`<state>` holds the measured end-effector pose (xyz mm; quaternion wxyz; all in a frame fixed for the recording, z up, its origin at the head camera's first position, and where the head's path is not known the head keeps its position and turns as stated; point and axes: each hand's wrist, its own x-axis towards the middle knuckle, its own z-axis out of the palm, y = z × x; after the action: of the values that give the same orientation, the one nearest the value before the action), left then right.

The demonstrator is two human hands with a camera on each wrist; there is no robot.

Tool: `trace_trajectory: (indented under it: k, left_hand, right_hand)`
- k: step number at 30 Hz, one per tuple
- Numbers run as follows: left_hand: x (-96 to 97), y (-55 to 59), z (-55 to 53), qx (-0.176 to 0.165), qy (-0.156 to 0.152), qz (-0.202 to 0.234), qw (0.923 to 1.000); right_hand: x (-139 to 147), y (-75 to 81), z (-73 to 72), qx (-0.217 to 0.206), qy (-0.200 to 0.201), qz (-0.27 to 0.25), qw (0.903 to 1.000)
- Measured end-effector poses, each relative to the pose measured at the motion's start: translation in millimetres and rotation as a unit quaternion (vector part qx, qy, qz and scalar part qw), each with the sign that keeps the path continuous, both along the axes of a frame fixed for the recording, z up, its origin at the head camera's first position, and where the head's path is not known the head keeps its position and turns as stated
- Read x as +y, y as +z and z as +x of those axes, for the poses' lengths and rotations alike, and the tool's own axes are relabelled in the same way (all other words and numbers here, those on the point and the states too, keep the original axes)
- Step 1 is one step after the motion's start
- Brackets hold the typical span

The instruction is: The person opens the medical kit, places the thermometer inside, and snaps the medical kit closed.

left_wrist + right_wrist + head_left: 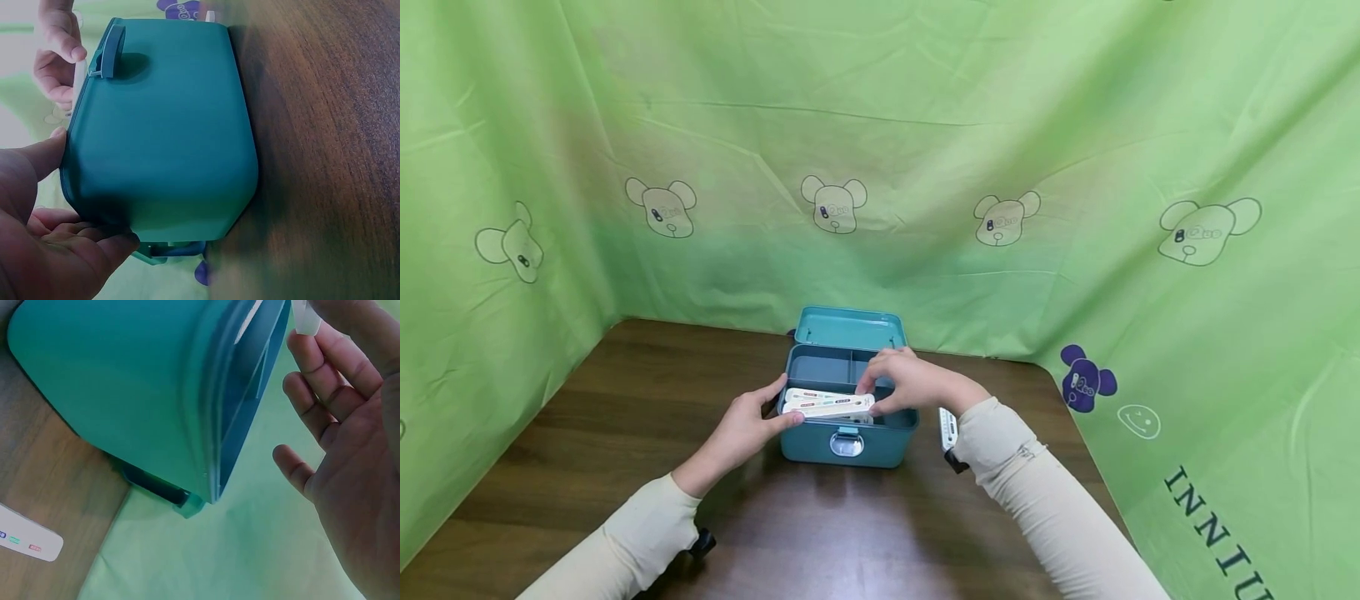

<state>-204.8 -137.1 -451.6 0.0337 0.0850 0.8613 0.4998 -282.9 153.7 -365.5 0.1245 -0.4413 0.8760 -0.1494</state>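
A teal storage box (880, 446) stands on the table with its lid (850, 327) raised at the back and a latch on its front. Slim white cases with small coloured labels lie in its front part. My right hand (906, 383) pinches the right end of the upper white case (831, 407) between thumb and fingers; in the right wrist view only the tip of that white case (306, 320) shows. At the box's left front corner, my left hand (741, 429) grips the box, thumb at the rim and fingers along the side wall (169, 219).
Another slim white case (948, 427) lies on the dark wooden table (647, 400), right of the box and partly hidden by my right sleeve. Inside the box, a divided tray (820, 369) sits toward the back. Green printed cloth (925, 275) hangs behind and at both sides.
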Motion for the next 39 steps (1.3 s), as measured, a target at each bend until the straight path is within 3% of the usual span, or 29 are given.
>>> trace_trajectory:
  k: [18, 26, 39]
  left_hand:
    - [0.3, -0.5, -0.1, -0.008, 0.004, 0.004, 1.0000]
    - [0.2, -0.7, -0.9, -0.008, 0.005, 0.004, 0.9999]
    - [0.1, -0.6, -0.4, -0.005, 0.007, 0.000, 1.0000]
  right_hand:
    - [5, -22.4, 2.0, 0.020, 0.007, -0.008, 0.9997]
    - [5, -26.1, 4.2, 0.041, 0.012, -0.001, 0.9991]
    - [7, -21.4, 9.1, 0.035, 0.001, 0.003, 0.9994]
